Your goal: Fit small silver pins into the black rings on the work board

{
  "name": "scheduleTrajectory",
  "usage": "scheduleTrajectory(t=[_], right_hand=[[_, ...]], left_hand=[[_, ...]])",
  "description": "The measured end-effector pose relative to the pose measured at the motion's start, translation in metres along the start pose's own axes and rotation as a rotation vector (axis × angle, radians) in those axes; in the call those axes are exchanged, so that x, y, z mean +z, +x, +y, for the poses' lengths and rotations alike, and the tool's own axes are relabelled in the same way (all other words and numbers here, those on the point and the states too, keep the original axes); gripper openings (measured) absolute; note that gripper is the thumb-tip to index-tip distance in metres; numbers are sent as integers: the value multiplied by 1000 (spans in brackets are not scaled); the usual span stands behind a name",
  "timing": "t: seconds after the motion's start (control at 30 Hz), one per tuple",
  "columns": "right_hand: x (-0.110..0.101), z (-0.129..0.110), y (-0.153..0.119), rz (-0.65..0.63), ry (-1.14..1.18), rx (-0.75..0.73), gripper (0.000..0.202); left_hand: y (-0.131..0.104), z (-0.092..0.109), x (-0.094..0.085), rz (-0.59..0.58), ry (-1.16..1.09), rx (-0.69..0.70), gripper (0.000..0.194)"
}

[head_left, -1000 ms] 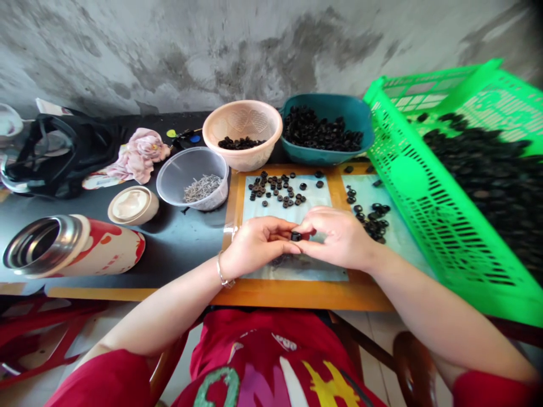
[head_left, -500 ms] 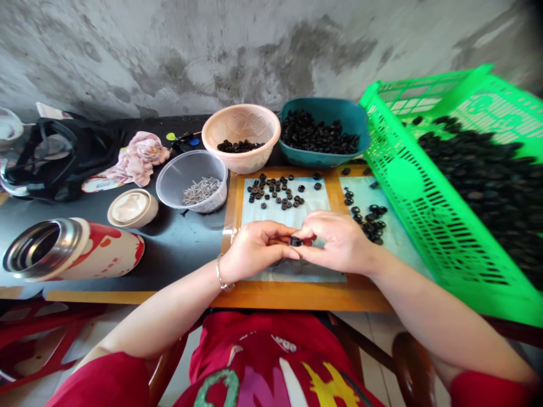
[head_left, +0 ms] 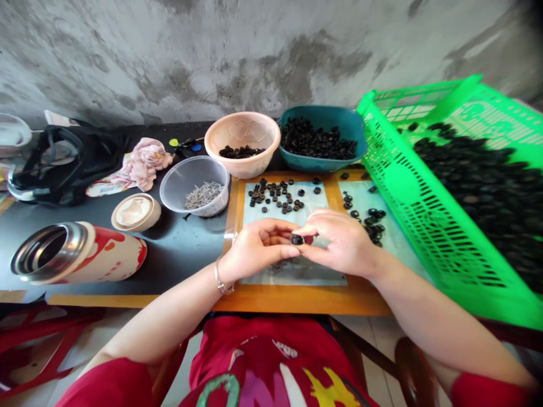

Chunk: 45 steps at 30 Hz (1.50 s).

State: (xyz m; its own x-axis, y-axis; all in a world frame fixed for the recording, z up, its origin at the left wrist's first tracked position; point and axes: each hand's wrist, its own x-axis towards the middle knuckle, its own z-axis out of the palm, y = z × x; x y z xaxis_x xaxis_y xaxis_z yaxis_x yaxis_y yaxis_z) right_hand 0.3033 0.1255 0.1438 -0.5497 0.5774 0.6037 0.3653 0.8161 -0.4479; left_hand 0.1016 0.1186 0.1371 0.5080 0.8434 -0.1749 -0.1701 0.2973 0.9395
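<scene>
A small black round part [head_left: 297, 239] is pinched between my two hands above the pale work sheet. My left hand [head_left: 258, 244] holds its left side between thumb and fingers, and a bracelet is on that wrist. From the other side, the thumb and forefinger of my right hand [head_left: 341, 243] close on the same part. Just beyond my fingers, small black rings and discs [head_left: 278, 195] lie scattered on the sheet. More black rings [head_left: 373, 226] are piled to the right of my right hand.
A clear bowl of metal pins [head_left: 204, 195], a pink basket [head_left: 242, 121] and a teal basin [head_left: 324, 164] of black parts stand behind. At right, a large green crate [head_left: 407, 186] holds many black pieces. An open thermos [head_left: 114, 254], a cup lid [head_left: 136, 212] and a cloth [head_left: 146, 161] are at left.
The view has shifted slightly, so the table items appear a little lower. Both hands stay together on the black part, which now shows more plainly between the fingertips.
</scene>
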Motion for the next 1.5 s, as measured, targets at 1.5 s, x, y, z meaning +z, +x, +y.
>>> scheduleTrajectory(t=[1.5], right_hand=[[7,5,1,12,-172,-66,22]], left_hand=[[9,-7,-5,-41,-272,-119,28]])
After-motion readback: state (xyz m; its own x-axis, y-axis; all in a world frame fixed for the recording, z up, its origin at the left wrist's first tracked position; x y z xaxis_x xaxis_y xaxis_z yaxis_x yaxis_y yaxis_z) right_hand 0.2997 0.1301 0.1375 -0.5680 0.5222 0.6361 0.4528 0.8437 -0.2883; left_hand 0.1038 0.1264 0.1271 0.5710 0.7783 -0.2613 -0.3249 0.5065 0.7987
